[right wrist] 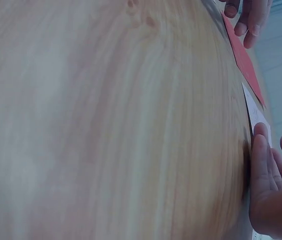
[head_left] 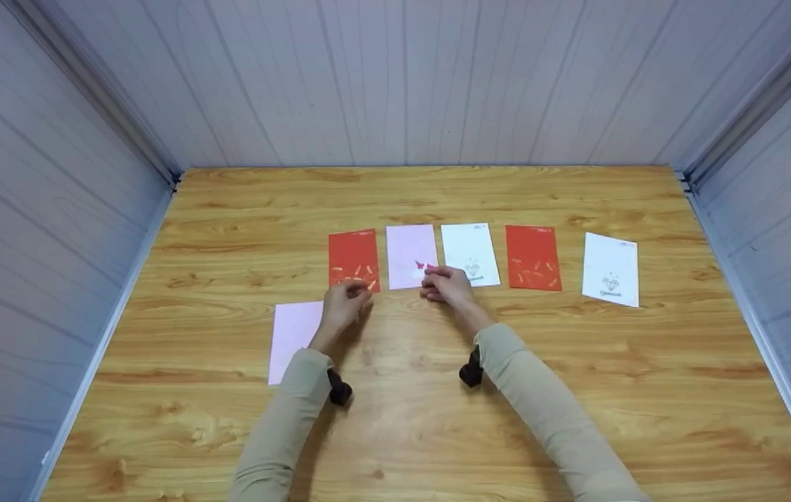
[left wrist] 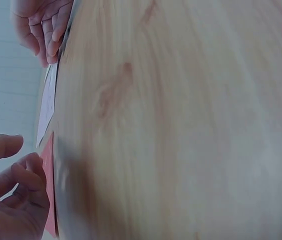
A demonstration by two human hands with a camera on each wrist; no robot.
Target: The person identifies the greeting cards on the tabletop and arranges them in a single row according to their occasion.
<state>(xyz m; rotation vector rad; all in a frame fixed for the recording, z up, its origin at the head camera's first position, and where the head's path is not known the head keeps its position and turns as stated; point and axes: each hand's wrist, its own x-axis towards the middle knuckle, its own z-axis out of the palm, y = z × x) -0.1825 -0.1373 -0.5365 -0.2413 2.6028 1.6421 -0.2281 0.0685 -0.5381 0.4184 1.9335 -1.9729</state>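
Note:
In the head view my left hand (head_left: 345,305) hovers at the lower edge of a red card (head_left: 353,251) with gold marks. Its thumb and fingers stand apart in the left wrist view, and nothing shows between them. My right hand (head_left: 449,287) is over the lower right corner of a pink card (head_left: 408,244) and the lower left of a white card (head_left: 465,244) beside it. From the right wrist, its fingers (right wrist: 261,160) look fairly straight against the pink card's edge, thumb apart. Whether they press on the card I cannot tell.
Further right lie another red card (head_left: 533,254) and a white card (head_left: 611,268), slightly tilted. A second pink card (head_left: 290,335) sits nearer me, partly under my left forearm. Pale panel walls (head_left: 395,84) border the wooden table (head_left: 402,432) at the back and sides.

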